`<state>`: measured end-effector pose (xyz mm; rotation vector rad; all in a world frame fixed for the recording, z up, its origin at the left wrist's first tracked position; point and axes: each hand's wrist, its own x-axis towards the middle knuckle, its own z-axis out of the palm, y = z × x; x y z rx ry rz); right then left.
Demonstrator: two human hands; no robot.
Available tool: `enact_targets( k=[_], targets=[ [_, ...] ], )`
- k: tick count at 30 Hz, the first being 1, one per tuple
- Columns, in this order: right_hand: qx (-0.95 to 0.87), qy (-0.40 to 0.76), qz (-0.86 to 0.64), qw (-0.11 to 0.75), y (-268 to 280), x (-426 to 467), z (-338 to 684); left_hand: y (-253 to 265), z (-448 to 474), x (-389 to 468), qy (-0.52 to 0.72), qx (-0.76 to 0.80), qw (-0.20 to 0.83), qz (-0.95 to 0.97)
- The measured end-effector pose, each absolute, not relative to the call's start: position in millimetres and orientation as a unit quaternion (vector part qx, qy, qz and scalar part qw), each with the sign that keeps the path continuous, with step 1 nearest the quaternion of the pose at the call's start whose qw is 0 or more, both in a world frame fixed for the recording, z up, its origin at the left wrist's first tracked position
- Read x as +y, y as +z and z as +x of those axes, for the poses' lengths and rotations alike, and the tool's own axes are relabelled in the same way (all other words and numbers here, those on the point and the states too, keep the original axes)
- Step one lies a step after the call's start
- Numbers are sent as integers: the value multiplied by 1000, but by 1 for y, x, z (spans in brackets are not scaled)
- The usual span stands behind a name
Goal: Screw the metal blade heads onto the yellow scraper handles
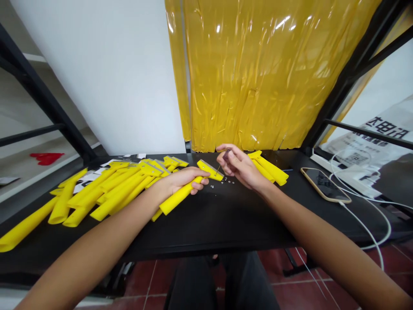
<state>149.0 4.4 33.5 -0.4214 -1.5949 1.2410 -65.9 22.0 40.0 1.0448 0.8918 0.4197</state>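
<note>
My left hand (185, 178) is wrapped round the handle of a yellow scraper (177, 199), whose wide head with a metal blade points away to the right. In my right hand (241, 167) I pinch a small screwdriver (227, 152) with a dark handle. Its thin shaft slants down to the scraper's head, and the tip appears to meet it. Several tiny screws or nuts (226, 180) lie on the black table just below the head. To the left is a heap of yellow scrapers (124, 185), some with metal blades showing.
More yellow scrapers (269, 168) lie behind my right wrist. A phone (325, 185) with white cables (364, 226) rests on the right of the black table (206, 228). Black frame posts (48, 94) stand at both sides, and a yellow plastic sheet (258, 77) hangs behind.
</note>
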Motion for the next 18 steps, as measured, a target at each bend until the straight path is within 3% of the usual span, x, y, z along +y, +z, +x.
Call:
enact_targets(
  k=[4, 8, 18],
  targets=[
    [-621, 520, -163, 563, 43, 2, 152, 51, -55, 6, 271, 388, 763, 439],
    [-628, 522, -156, 556, 47, 2, 158, 43, -39, -8, 343, 375, 773, 380],
    [-665, 465, -198, 550, 35, 11, 154, 6, -21, -17, 453, 401, 681, 413]
  ],
)
